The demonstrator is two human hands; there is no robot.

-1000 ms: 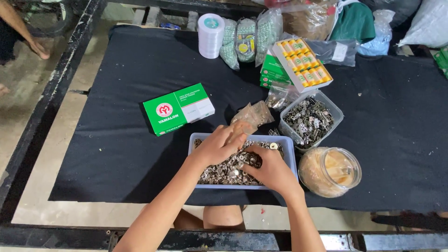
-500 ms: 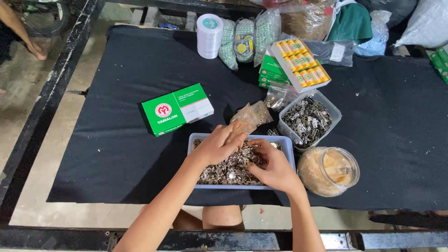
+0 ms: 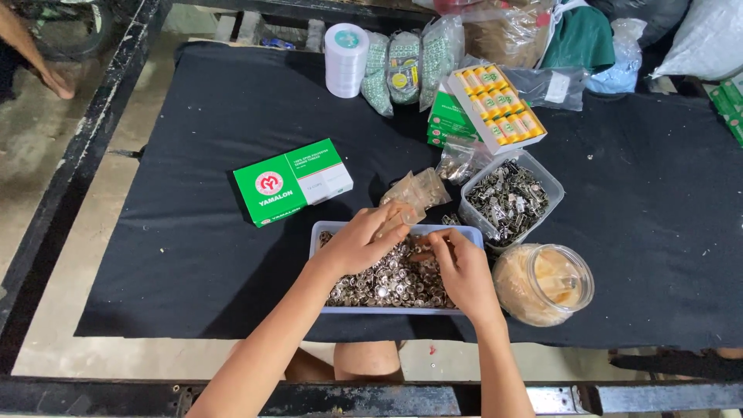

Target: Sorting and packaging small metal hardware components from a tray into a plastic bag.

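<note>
Overhead view of black cloth. Blue tray of small metal studs near front edge. Left hand over tray, fingers pinching small clear bag. Right hand in studs, fingertips pressed together. Green box left; clear tub and jar right.

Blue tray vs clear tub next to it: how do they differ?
The blue tray is shallow and opaque, while the clear tub is deeper and see-through. The blue tray holds small round silvery pieces; the clear tub holds darker, longer metal clips. Both hands, left hand and right hand, are in the blue tray; none touches the clear tub. Both sit open-topped on the black cloth.
</note>
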